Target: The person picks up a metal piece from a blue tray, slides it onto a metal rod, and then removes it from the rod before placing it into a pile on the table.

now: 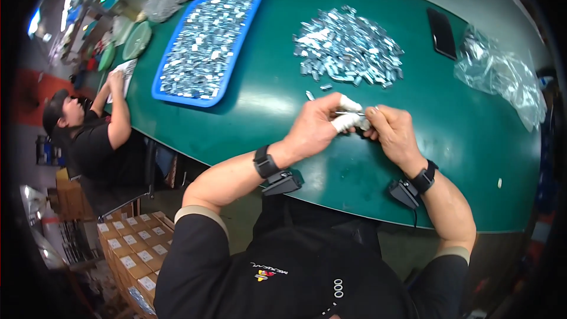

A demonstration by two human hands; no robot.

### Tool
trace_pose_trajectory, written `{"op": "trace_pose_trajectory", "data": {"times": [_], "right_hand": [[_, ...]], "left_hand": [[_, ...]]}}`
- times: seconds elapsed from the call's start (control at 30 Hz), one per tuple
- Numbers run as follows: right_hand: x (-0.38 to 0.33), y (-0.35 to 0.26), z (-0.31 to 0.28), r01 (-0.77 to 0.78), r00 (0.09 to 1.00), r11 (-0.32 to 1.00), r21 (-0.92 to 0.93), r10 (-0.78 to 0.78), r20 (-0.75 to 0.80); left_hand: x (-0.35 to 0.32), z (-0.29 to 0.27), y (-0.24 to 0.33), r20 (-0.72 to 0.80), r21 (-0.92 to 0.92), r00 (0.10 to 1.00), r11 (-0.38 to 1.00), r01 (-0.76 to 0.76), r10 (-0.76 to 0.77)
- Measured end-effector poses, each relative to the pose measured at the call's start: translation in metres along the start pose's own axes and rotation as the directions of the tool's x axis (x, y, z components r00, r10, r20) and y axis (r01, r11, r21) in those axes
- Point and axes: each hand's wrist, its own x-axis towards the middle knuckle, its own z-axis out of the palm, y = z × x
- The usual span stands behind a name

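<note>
On green table, blue tray (pixel 254 9) heaped with metal clips (pixel 207 41), hands (pixel 357 119) pinching one clip (pixel 361 119).

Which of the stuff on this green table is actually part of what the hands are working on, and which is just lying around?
In use:
- left hand and right hand, meeting on a small metal piece
- loose heap of metal pieces just beyond them
- blue tray full of similar pieces

Lying about:
- black phone
- crumpled clear plastic bag
- stray piece on the green table
</note>
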Motion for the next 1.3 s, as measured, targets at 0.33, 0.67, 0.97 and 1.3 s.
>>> {"op": "trace_pose_trajectory", "data": {"times": [0.33, 0.67, 0.97, 1.3], "right_hand": [[-0.004, 0.007, -0.009, -0.033, 0.981, 0.986, 0.161, 0.063, -0.184], [-0.004, 0.001, -0.002, -0.036, 0.989, 0.990, 0.137, 0.056, -0.139], [0.000, 0.001, -0.007, -0.026, 0.991, 0.992, 0.122, 0.042, -0.128], [-0.004, 0.002, -0.003, -0.046, 0.991, 0.992, 0.121, 0.060, -0.117]], "left_hand": [[0.011, -0.063, 0.036, -0.195, 0.370, 0.954, 0.918, -0.143, 0.227], [0.061, -0.239, 0.120, -0.388, 0.921, 0.698, 0.260, 0.289, 0.601], [-0.001, -0.098, 0.067, 0.094, 0.946, 0.957, 0.276, -0.171, 0.274], [-0.009, -0.063, 0.041, 0.280, 0.897, 0.914, 0.258, -0.358, 0.293]]}}
